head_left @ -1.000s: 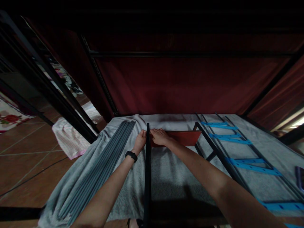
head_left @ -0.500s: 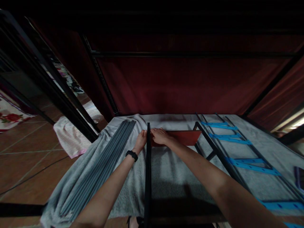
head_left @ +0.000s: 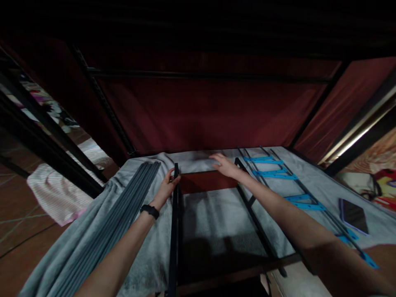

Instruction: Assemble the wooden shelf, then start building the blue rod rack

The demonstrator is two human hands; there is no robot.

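A black metal frame [head_left: 174, 231] with two long side bars stands in front of me, and a reddish-brown board [head_left: 206, 183] spans its far end. My left hand [head_left: 168, 186], below a black wristband, grips the left bar near its far tip, thumb on one side and fingers partly hidden. Over the board's right part hovers my right hand [head_left: 227, 166], open, its fingers stretched to the left and holding nothing. The right side bar [head_left: 255, 220] passes just beside my right forearm.
On the grey blanket [head_left: 161, 243], a bundle of grey rods [head_left: 123, 218] lies left. Black rods with blue brackets [head_left: 275, 175] and a phone [head_left: 353, 215] lie right. A dark red curtain [head_left: 210, 115] hangs behind; black posts [head_left: 46, 152] stand left.
My right hand has left the board's left end beside the bar and moved right, fingers opening. The left bar and frame appear straighter as my view turned right; the phone has come fully into view.
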